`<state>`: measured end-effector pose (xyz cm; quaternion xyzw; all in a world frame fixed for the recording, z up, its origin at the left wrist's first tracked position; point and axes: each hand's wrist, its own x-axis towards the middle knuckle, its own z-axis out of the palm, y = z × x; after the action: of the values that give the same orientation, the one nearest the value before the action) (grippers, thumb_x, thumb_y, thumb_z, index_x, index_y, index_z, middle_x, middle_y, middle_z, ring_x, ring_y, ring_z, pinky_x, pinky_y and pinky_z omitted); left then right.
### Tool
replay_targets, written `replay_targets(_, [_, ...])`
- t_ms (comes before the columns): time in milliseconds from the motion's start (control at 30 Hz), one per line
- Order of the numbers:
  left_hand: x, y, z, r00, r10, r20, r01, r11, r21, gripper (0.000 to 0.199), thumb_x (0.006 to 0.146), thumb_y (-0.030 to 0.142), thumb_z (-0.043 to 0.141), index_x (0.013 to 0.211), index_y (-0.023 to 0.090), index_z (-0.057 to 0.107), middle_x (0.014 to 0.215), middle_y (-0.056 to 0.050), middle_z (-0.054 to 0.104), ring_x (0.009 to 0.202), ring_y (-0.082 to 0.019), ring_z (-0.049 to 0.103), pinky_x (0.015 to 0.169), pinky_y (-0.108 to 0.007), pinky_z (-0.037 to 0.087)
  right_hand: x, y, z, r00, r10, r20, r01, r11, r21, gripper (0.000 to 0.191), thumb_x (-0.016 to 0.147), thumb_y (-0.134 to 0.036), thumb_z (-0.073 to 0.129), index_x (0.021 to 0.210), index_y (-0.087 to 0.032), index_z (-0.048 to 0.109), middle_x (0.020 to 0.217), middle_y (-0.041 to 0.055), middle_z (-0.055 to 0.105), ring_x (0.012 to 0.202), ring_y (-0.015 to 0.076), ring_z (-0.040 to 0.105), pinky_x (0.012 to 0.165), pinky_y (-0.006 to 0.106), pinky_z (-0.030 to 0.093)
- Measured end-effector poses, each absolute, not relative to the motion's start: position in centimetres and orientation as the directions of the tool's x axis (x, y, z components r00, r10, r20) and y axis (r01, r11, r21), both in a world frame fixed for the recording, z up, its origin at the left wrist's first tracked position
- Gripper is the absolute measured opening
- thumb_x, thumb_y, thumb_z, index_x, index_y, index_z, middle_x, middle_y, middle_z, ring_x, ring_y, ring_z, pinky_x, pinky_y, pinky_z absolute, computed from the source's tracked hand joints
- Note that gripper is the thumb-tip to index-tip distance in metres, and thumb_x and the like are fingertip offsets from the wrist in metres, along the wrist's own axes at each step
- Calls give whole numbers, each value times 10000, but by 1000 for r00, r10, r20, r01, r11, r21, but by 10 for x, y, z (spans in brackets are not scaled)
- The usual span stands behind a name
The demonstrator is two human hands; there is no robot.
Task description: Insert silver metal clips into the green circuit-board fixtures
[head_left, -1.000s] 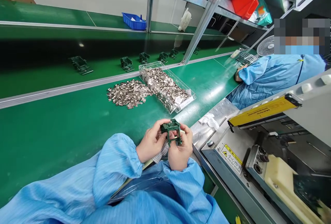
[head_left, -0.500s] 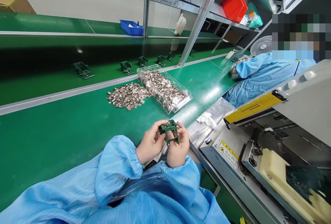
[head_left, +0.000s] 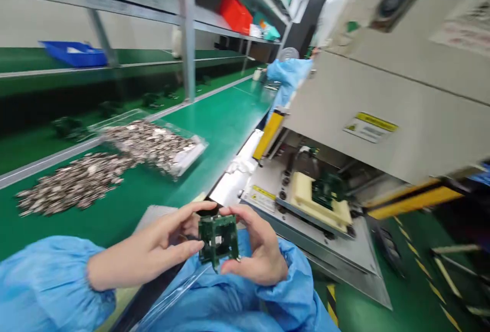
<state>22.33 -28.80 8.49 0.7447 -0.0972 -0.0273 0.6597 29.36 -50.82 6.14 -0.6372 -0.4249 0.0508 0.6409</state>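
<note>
Between my two hands, above my lap, is a dark green plastic frame [head_left: 219, 240] with a square opening. My left hand [head_left: 163, 245] pinches its left side with thumb and fingers. On the other side, my right hand [head_left: 258, 245] grips the right edge, thumb below and fingers above. To the left on the green bench lies a pile of small silvery metal pieces [head_left: 72, 181]. Beside the pile, a clear plastic tray [head_left: 191, 156] holds many more of these pieces. Another dark green part [head_left: 327, 189] sits in a cream-coloured fixture [head_left: 302, 196] inside the machine on my right.
The machine's grey housing [head_left: 383, 102] fills the right side, with yellow guard bars [head_left: 270, 133] at its opening. Several green frames [head_left: 69, 127] stand along the dark strip behind the tray. A blue bin [head_left: 74, 53] rests farther back. A co-worker's blue sleeve [head_left: 287, 74] shows beyond.
My view has swung right toward the machine, so the bench things appear farther left. Both hands keep hold of the green frame, which is turned differently. The machine's fixture now shows fully.
</note>
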Motion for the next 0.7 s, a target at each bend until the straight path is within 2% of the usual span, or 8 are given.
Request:
replay_targets(67, [261, -304, 99, 947, -283, 155, -215, -195, 957, 493, 868, 271, 628, 1350, 242, 532, 1126, -105, 713, 994, -240, 702, 815, -315, 601, 295, -552, 69, 746, 418, 518, 500, 162, -851, 676, 717, -553, 776, 1293, -265, 574, 1164, 122, 657, 1018, 292, 645, 887, 442, 534])
replay_targets(133, [305, -336, 110, 903, -336, 266, -363, -267, 893, 442, 861, 298, 632, 1290, 212, 575, 1189, -110, 688, 1060, -247, 676, 878, -339, 586, 299, -597, 72, 816, 31, 577, 571, 106, -814, 659, 731, -553, 763, 1284, -247, 575, 1190, 127, 637, 1053, 294, 631, 909, 449, 523])
replay_targets(200, [345, -380, 117, 845, -374, 381, -503, -315, 805, 472, 837, 342, 653, 1276, 192, 573, 1296, -122, 629, 1179, -267, 611, 1003, -394, 523, 307, -638, 71, 731, -364, 577, 619, 0, -785, 618, 743, -469, 774, 1274, -233, 564, 1261, 115, 594, 1142, 291, 586, 980, 473, 475])
replay_targets(267, [377, -427, 118, 800, -419, 429, -579, -351, 736, 617, 781, 373, 707, 1332, 168, 516, 1395, -153, 545, 1287, -301, 522, 1098, -449, 434, 316, -671, 67, 658, -536, 529, 579, -88, -810, 579, 732, -367, 783, 1245, -219, 560, 1302, 108, 567, 1207, 287, 542, 1040, 507, 413])
replay_targets(333, [399, -467, 115, 799, -437, 412, -577, -367, 730, 710, 743, 375, 739, 1363, 150, 475, 1420, -182, 510, 1312, -331, 491, 1116, -490, 402, 325, -695, 64, 683, -536, 496, 519, -122, -846, 571, 721, -326, 787, 1225, -207, 547, 1290, 116, 580, 1218, 285, 534, 1056, 517, 392])
replay_targets(400, [410, -491, 111, 828, -417, 374, -524, -340, 780, 715, 724, 356, 753, 1351, 153, 478, 1341, -183, 571, 1232, -329, 564, 1068, -502, 451, 334, -710, 64, 733, -458, 502, 495, -146, -856, 575, 723, -328, 787, 1222, -202, 531, 1265, 126, 603, 1198, 277, 554, 1041, 496, 414])
replay_targets(567, [403, -467, 110, 900, -184, 396, -424, -151, 893, 814, 669, 436, 767, 1364, 154, 451, 1156, -122, 645, 1101, -250, 642, 1002, -416, 526, 369, -711, 82, 839, -147, 523, 466, -300, -832, 598, 731, -349, 771, 1242, -213, 489, 1223, 118, 635, 1143, 254, 600, 1003, 436, 460])
replay_targets(700, [374, -392, 107, 963, -77, 259, -270, -357, 895, 751, 559, 562, 784, 1195, 198, 622, 1086, -93, 701, 1077, -310, 666, 946, -449, 567, 398, -695, 102, 918, 139, 371, 393, -435, -810, 591, 699, -352, 781, 1202, -206, 508, 1171, 98, 662, 1130, 243, 616, 1035, 422, 432])
